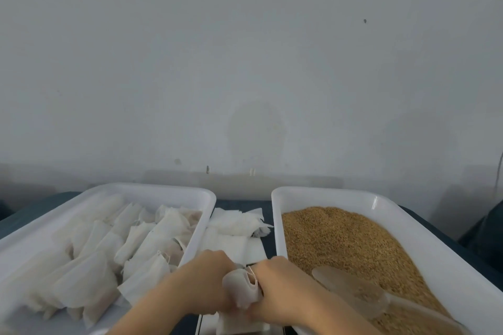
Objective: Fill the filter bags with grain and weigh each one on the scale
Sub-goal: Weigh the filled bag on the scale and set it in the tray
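Filter bag [241,289]: gripped between my left hand [206,279] and right hand [280,287]. Filled bags [95,266] (apparently many): tray [152,188], 9 o'clock. Empty bags [236,226], 12 o'clock, and grain [340,242], 3 o'clock: remaining.

The filter bag [241,289] between the fingers [217,260] is plain white and half see-through. Left of the fingers, the bag tray [152,191] is glossy white, its filled bags [141,242] milky white with faint tan showing through some. Just beyond the fingers, the empty bags [236,221] are plain white. Right of the fingers, the grain tray [386,200] is white too, holding golden-brown, finely speckled grain [340,236] and a frosted, colourless scoop [351,294]. The worktop [40,215] is dark blue; the wall [245,49] far beyond is pale grey with a faint yellowish blotch.
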### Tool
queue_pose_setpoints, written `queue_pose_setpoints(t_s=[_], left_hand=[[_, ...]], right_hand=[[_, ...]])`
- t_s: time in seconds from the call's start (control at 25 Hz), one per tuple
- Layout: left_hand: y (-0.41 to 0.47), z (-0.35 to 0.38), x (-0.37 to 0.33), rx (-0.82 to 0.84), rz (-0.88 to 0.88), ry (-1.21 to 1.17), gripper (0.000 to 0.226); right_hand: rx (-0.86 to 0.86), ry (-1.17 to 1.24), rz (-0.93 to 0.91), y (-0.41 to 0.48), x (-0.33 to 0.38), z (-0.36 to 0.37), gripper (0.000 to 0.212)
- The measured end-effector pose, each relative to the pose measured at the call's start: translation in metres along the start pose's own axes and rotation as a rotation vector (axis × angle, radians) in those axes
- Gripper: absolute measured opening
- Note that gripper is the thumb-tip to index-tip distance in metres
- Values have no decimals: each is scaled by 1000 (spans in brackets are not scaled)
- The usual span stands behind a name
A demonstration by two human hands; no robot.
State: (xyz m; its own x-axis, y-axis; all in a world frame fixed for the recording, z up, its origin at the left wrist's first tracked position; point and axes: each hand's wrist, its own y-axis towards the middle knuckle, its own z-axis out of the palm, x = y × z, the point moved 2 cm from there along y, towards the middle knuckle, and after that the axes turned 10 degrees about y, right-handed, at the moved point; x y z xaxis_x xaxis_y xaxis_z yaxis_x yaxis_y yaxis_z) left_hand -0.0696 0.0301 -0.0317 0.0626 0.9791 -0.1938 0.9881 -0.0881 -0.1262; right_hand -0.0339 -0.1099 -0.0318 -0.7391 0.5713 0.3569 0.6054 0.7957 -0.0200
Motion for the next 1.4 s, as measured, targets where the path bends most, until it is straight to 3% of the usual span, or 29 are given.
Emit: queue_pose_setpoints(t_s=[0.12, 0.24, 0.72, 0.88, 1.0, 1.16, 1.2, 1.28, 1.32, 1.4], left_hand=[[1, 6, 0, 15, 3, 108, 17], [8, 14, -4, 73, 14, 224, 30], [12, 9, -14, 148, 3, 320, 35], [12, 10, -9, 156, -4, 219, 28], [10, 14, -5, 119, -7, 130, 21], [5, 17, -2, -44, 36, 67, 23], [3, 14, -1, -47, 47, 26, 24], [1, 8, 2, -16, 38, -74, 31], [1, 6, 3, -7, 30, -128, 34], [1, 3, 5, -22, 18, -226, 37]], right_hand=[[47, -187, -80, 7, 0, 4, 35], [95, -273, -118, 9, 2, 8, 39], [147, -275, -103, 18, 5, 10, 39], [69, -222, -65, 19, -5, 16, 24], [26, -323, -37, 19, -11, 23, 32], [-270, -367, -99, 24, -10, 11, 20], [-228, -310, -100, 23, -6, 7, 22], [37, -98, -35, 24, -13, 10, 33], [72, -2, -6, 23, -16, 7, 36], [-18, 234, 5, 14, -18, 0, 32]])
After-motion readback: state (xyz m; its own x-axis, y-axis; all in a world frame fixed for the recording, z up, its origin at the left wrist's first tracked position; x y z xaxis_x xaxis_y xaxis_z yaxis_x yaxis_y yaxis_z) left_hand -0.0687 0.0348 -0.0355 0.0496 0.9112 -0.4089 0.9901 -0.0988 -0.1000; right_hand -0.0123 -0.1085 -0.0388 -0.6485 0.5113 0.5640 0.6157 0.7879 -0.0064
